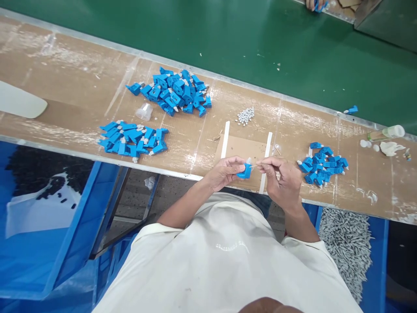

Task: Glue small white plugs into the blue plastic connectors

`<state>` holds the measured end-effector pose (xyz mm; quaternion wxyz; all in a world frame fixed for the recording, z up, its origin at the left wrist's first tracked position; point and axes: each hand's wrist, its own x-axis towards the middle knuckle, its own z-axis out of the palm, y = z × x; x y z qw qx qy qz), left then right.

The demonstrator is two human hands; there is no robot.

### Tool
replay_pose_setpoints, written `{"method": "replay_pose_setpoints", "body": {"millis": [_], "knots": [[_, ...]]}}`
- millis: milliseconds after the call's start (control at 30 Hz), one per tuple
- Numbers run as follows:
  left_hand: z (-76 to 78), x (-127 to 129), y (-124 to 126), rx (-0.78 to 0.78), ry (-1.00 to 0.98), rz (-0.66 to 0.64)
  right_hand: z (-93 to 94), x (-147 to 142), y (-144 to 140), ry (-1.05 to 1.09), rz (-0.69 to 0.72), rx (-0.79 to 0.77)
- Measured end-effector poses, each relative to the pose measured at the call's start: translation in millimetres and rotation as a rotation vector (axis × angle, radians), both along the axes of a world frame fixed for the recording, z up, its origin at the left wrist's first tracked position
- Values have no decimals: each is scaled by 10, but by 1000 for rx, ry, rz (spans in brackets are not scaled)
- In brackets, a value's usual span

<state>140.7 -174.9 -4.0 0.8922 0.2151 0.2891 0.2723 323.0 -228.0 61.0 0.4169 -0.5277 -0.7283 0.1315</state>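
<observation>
My left hand [224, 172] pinches a blue plastic part [245, 171] with a pale tip pointing up, just above the front of the bench. Between the fingertips of my right hand [282, 178] is a thin wooden toothpick [256, 165], its end touching or very near the side of the blue part. Beneath both hands lies a cardboard sheet [244, 148] with white tape strips on either side. A small heap of grey-white pieces [245, 116] sits just beyond it.
Blue parts form heaps at back left [179, 89], front left [130, 139] and right [322, 164]. A clear cup [144, 111] lies near the left heaps. A toothpick container [386, 133] lies far right. A green belt [228, 39] runs behind; another person's hand [311, 4] shows beyond it.
</observation>
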Motion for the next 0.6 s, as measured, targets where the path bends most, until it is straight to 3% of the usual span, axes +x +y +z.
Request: {"method": "replay_pose_setpoints", "body": {"millis": [233,433,600], "knots": [[-36,6,5,-28,-31,11,-28,8,-29,106,-11,-71],[-101,-68,33,-69,-42,-3,-115,88,-63,330,-200,-73],[-158,-186,74,-93,-62,26,-366,140,30,84,-127,-107]]}}
